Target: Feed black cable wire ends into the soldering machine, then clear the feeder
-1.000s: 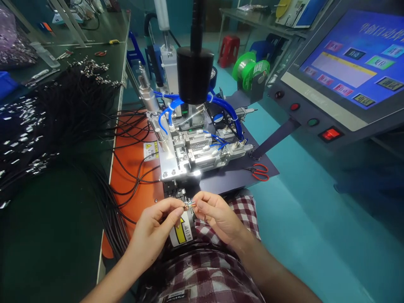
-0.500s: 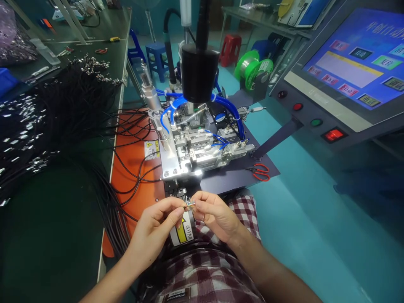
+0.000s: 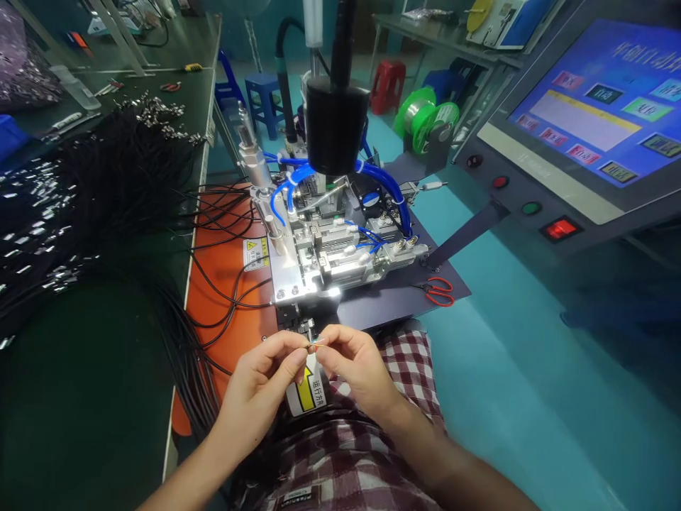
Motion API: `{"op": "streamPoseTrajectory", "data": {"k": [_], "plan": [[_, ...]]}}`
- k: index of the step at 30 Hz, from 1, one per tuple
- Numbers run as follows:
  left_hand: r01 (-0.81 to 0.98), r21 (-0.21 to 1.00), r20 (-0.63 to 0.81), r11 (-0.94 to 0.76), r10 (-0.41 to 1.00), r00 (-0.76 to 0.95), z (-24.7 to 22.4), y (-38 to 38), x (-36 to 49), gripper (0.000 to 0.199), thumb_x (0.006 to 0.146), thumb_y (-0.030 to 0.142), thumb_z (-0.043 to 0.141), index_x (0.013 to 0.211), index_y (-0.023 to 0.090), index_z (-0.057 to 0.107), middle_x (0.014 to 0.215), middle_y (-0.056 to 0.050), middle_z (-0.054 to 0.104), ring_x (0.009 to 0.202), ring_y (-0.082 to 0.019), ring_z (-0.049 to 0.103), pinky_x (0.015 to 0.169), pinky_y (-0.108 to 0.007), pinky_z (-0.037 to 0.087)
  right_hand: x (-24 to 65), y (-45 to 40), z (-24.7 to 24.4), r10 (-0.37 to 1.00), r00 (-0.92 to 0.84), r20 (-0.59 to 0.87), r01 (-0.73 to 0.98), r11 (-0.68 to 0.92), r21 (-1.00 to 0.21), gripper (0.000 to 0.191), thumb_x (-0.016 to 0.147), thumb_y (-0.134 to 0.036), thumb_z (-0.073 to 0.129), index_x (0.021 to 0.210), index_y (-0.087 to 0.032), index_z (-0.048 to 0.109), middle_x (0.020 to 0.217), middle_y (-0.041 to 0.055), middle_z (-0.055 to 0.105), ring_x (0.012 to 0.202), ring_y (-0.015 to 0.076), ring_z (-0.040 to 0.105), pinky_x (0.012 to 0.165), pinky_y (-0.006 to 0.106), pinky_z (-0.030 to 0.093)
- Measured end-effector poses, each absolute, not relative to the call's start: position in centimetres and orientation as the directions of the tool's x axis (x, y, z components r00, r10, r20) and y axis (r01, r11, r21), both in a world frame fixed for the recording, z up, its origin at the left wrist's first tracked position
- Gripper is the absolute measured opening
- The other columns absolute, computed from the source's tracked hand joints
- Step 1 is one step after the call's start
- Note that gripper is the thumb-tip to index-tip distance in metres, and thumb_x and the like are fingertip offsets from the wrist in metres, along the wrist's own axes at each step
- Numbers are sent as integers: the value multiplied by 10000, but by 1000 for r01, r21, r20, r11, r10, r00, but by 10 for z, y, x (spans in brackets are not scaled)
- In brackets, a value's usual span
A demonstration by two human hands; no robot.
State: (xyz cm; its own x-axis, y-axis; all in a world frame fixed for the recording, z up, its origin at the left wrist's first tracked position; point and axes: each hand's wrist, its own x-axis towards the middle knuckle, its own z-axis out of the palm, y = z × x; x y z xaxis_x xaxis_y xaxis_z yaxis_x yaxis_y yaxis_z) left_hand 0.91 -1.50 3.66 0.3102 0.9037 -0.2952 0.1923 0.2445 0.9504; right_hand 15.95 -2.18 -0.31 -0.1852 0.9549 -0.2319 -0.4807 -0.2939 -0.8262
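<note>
Thin coloured wires [image 3: 316, 343] at a cable's end show between my two hands, just in front of the machine. My left hand [image 3: 269, 376] pinches the cable end between thumb and forefinger. Thumb and fingers of my right hand [image 3: 359, 365] close on the loose wires from the other side. The fingertips hide most of the strands. Below them is a white label with a yellow arrow [image 3: 305, 392]. Right behind my fingers stands the front of the metal machine [image 3: 340, 262], with blue air tubes [image 3: 396, 188] over it.
Black cables [image 3: 175, 348] lie in a big bundle on the left bench, some reaching across the orange surface [image 3: 213, 284]. Red-handled scissors [image 3: 440, 292] rest on the machine's base plate. To the right is a control screen [image 3: 596, 106]; a green solder spool [image 3: 428, 117] sits behind.
My right hand has shifted slightly left, closer to my left fingertips, and its fingers now cover more of the wires. My left hand is nearly still.
</note>
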Motion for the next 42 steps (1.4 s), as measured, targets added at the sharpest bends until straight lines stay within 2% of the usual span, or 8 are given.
{"op": "streamPoseTrajectory", "data": {"k": [4, 10, 16, 21, 25, 29, 33, 42], "plan": [[240, 959, -215, 149, 936, 277, 41, -13, 13, 123, 852, 301, 564, 901, 204, 622, 751, 18, 577, 674, -107, 506, 604, -187, 406, 160, -25, -2, 973, -141, -184, -414, -226, -882, 140, 756, -291, 670, 727, -189, 579, 576, -62, 482, 491, 71, 409, 486, 212, 343], [220, 930, -355, 294, 872, 338, 51, -3, 14, 166, 825, 347, 591, 888, 197, 627, 651, 36, 525, 540, -81, 436, 506, -181, 368, 171, -23, 0, 960, -211, -185, -283, -241, -928, 159, 760, -295, 657, 711, -172, 571, 628, -42, 508, 524, 75, 422, 497, 212, 342], [205, 888, -457, 412, 837, 299, 41, -3, 12, 240, 777, 406, 640, 853, 179, 627, 620, 33, 508, 523, -77, 424, 455, -170, 312, 171, -21, 3, 959, -200, -200, -223, -244, -944, 143, 772, -288, 633, 725, -168, 574, 612, -40, 509, 532, 84, 432, 506, 220, 352], [85, 879, -474, 469, 839, 267, 28, -6, 9, 233, 773, 387, 658, 901, 193, 638, 575, 58, 434, 508, -66, 390, 459, -161, 322, 165, -21, 2, 970, -126, -208, -189, -229, -955, 120, 774, -268, 624, 714, -172, 586, 601, -44, 504, 535, 90, 433, 509, 223, 361], [-13, 852, -510, 524, 834, 211, 25, -9, 12, 224, 756, 376, 680, 864, 184, 644, 516, 75, 381, 454, -51, 343, 414, -153, 269, 155, -25, 4, 981, -31, -192, -158, -194, -968, 126, 797, -253, 595, 704, -172, 575, 636, -37, 507, 558, 92, 428, 534, 229, 369], [-168, 812, -530, 558, 827, 185, 28, -9, 20, 175, 726, 320, 717, 780, 172, 642, 517, 66, 449, 496, -55, 422, 482, -148, 350, 141, -31, 3, 985, 79, -156, -70, -150, -986, 155, 817, -245, 570, 684, -171, 541, 654, -24, 524, 609, 109, 468, 581, 240, 393], [-185, 798, -546, 573, 819, 178, 29, -8, 22, 142, 729, 286, 714, 761, 169, 640, 532, 62, 500, 488, -48, 449, 480, -135, 364, 137, -34, 0, 984, 148, -95, 56, -104, -993, 143, 832, -224, 553, 699, -173, 552, 694, -11, 554, 647, 117, 502, 620, 247, 414], [-155, 804, -538, 573, 814, 220, 29, -8, 19, 130, 754, 273, 693, 768, 162, 627, 515, 61, 531, 451, -34, 428, 436, -119, 324, 166, -24, 4, 987, -22, -157, -14, -157, -988, 83, 813, -245, 587, 824, -179, 637, 749, 7, 603, 631, 125, 532, 583, 253, 441]]}}
